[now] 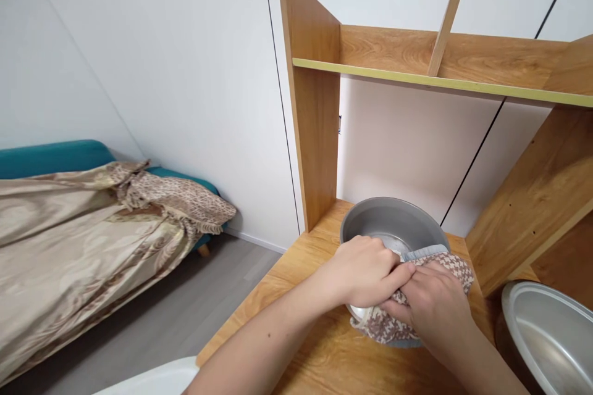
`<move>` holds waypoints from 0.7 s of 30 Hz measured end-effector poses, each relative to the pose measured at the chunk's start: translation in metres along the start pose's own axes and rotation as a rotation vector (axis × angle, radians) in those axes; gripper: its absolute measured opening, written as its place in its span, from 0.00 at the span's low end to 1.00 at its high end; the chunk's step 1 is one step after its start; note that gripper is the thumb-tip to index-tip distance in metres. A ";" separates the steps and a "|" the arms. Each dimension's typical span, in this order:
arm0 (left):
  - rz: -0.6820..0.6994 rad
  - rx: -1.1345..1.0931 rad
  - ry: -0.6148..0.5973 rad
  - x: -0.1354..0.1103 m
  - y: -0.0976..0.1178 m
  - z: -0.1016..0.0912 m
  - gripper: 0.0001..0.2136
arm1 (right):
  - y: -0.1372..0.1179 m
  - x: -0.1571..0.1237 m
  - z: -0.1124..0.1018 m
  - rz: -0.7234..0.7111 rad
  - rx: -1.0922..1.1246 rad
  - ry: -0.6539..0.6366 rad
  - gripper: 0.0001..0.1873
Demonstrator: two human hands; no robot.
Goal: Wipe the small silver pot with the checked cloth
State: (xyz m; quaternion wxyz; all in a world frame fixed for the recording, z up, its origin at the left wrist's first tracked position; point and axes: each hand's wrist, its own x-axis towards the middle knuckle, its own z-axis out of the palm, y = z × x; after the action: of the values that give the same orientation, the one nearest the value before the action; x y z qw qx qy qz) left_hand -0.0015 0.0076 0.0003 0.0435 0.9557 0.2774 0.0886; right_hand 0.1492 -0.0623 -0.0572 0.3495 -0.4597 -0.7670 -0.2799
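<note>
Both hands, left (365,271) and right (433,308), pinching a cloth (407,321) on the near rim of a pot (393,222) on the desk (296,296). Might tip or slide from too hard a push.

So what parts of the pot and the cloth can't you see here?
All in the head view:
- The near rim and bottom of the grey pot are hidden by the left hand and right hand.
- Much of the patterned cloth is covered by the right hand.
- The fingers of both hands are partly tucked into the cloth.
- The metal lid is cut off by the right edge.
- A white thing is cut off at the bottom.
</note>
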 end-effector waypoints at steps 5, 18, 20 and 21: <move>0.024 -0.008 -0.014 0.001 -0.004 0.001 0.34 | 0.011 -0.003 -0.010 0.032 0.079 -0.184 0.19; 0.025 0.022 0.008 0.001 0.001 0.000 0.32 | 0.030 -0.001 -0.019 0.027 0.115 -0.351 0.16; 0.020 0.024 0.011 0.001 0.002 0.000 0.32 | 0.026 -0.001 -0.016 0.025 0.084 -0.315 0.16; 0.017 0.021 0.012 0.001 0.003 0.000 0.32 | 0.024 -0.002 -0.013 0.021 0.064 -0.293 0.16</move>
State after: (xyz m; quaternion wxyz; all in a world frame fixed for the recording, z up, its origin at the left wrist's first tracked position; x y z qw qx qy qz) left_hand 0.0004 0.0056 0.0006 0.0310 0.9579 0.2704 0.0918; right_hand 0.1751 -0.0632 -0.0479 0.2512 -0.4922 -0.8134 -0.1818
